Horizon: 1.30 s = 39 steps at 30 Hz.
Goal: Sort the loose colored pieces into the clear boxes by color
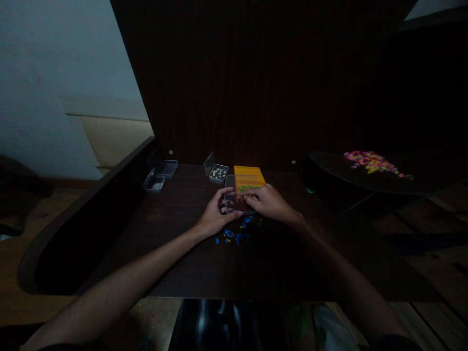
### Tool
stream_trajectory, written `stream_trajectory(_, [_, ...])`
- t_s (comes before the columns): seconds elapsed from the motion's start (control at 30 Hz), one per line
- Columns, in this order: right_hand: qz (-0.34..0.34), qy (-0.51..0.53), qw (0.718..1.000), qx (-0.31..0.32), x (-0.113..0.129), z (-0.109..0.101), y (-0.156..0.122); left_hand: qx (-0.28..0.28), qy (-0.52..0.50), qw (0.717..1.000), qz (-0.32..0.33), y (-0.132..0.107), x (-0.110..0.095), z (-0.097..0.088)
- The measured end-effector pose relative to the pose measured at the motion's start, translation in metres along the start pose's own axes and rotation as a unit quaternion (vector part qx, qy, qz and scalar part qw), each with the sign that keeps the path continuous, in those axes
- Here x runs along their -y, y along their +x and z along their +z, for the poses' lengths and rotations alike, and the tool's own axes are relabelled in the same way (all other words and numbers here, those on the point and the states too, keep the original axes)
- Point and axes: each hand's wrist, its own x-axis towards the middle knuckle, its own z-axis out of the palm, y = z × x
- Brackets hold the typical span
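A clear plastic box (238, 210) with its lid raised is on the dark desk in front of me. My left hand (216, 210) is wrapped around its left side, thumb along the near edge and fingers at the back. Over the box's right part, my right hand (268, 201) has its thumb and fingers pinched together; what they hold, if anything, is too small to make out. Small blue pieces (239, 238), mixed with a few yellow ones, lie scattered just nearer than the box. Behind it stands a yellow container (249, 171), with green bits showing near its lower part.
An open small clear case (219, 173) holds pale pieces. Farther left are more open clear cases (168, 168). A dark panel (226, 87) rises behind the desk. At right, a pile of pink and yellow pieces (373, 162) lies on a dark surface. The scene is dim.
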Motion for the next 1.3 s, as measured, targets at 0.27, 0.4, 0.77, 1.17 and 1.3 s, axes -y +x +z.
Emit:
stream_trajectory(0.27, [-0.027,-0.009,1.000,-0.008,-0.005,0.014,-0.005,0.000,0.002,1.000,-0.006,0.001,0.002,-0.002])
stream_trajectory(0.4, [-0.049,0.029,0.998,-0.035,-0.009,0.011,-0.010,-0.006,0.016,1.000,0.001,0.001,0.001,-0.003])
stream_trajectory(0.77, [-0.170,0.079,0.968,0.166,0.009,0.022,-0.028,-0.024,0.030,0.999,0.014,0.004,0.001,-0.006])
stream_trajectory(1.17, [-0.137,0.031,0.978,0.157,0.007,0.039,-0.027,-0.023,0.026,0.999,0.023,0.005,0.000,-0.006])
stream_trajectory(1.3, [-0.130,-0.011,0.979,0.158,0.011,0.038,-0.029,-0.020,0.031,0.999,0.018,0.004,0.001,-0.007])
